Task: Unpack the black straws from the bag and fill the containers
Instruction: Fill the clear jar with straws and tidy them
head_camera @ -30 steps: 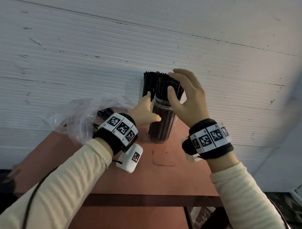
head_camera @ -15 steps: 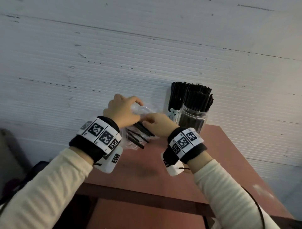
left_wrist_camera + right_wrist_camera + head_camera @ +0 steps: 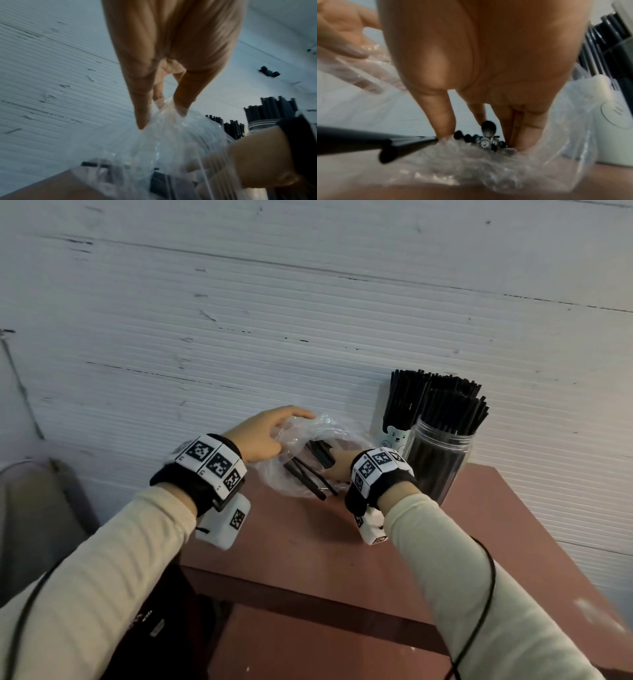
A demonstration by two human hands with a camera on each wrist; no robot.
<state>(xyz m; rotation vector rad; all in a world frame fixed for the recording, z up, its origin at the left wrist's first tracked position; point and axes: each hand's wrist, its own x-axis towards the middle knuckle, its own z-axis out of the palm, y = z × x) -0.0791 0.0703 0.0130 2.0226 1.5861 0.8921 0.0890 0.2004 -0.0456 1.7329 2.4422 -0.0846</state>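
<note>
A clear plastic bag (image 3: 301, 436) lies on the reddish table (image 3: 376, 559) by the wall, with loose black straws (image 3: 305, 477) inside. My left hand (image 3: 263, 433) pinches the bag's upper edge and lifts it; in the left wrist view my fingertips (image 3: 180, 108) pinch the film of the bag (image 3: 163, 142). My right hand (image 3: 337, 465) reaches into the bag, and its fingers (image 3: 443, 121) close round a bundle of straw ends (image 3: 481, 140). To the right stand a clear jar (image 3: 438, 463) and a white bear-print cup (image 3: 394, 436), both packed with black straws.
A white ribbed wall (image 3: 308, 320) runs close behind the table. A grey object (image 3: 37, 508) sits low at the left, beyond the table's edge. Bare tabletop lies in front of the bag and jar.
Both hands left the clear jar and moved left to the bag. The left hand now lifts the bag's edge, and the right hand has gone deeper inside onto the straws.
</note>
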